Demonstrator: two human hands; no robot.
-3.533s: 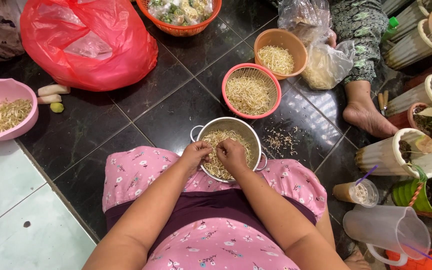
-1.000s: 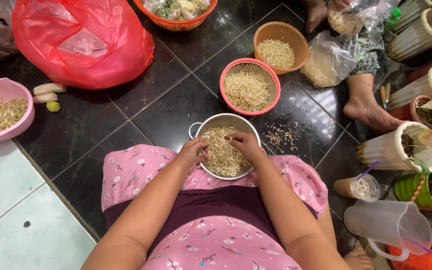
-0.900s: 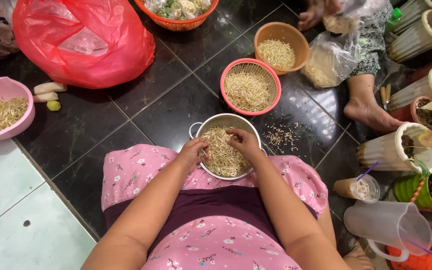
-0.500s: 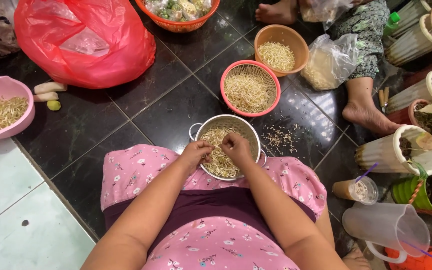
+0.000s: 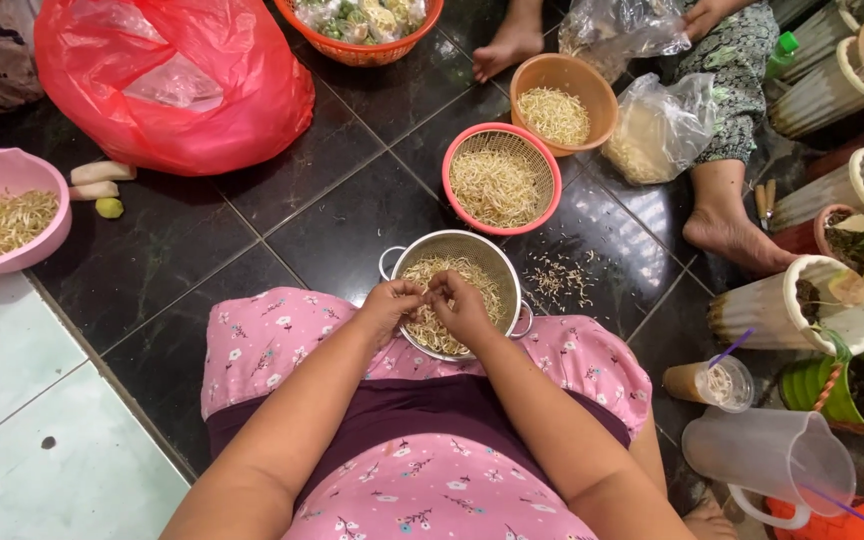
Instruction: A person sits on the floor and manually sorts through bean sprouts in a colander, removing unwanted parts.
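Dark glossy floor tiles (image 5: 202, 250) underfoot, giving way to pale green tiles (image 5: 12, 400) at lower left. Seated on the floor in a pink floral dress (image 5: 272, 345), knees spread around a metal colander (image 5: 497, 262) heaped with bean sprouts (image 5: 457, 335). Left hand (image 5: 389, 307) and right hand (image 5: 463, 309) brought together over the colander's near side, fingertips touching, pinching a few sprouts between them; thumbs and forefingers closed on the strands, other fingers loosely curled. Just beyond the colander, a pink plastic strainer basket (image 5: 547, 165) holding more sprouts, and past that an orange bowl (image 5: 602, 90) with another small pile. Scattered sprout trimmings (image 5: 562, 280) on the dark tile to the right of the colander. At far left, a pink bowl (image 5: 47, 180) with darker sprouts, straddling the edge of the two tile colours, and beside it pale root pieces (image 5: 97, 180). Behind those, a large red plastic bag (image 5: 182, 90), bulging. At top centre, an orange basket of wrapped greens (image 5: 362, 25). To the right, another person's bare feet (image 5: 732, 235) and patterned trousers, with clear plastic bags (image 5: 662, 125) near them. Along the right edge, ribbed pale plant pots (image 5: 792, 305), a plastic cup with a straw (image 5: 712, 380) and a clear plastic jug (image 5: 767, 455)
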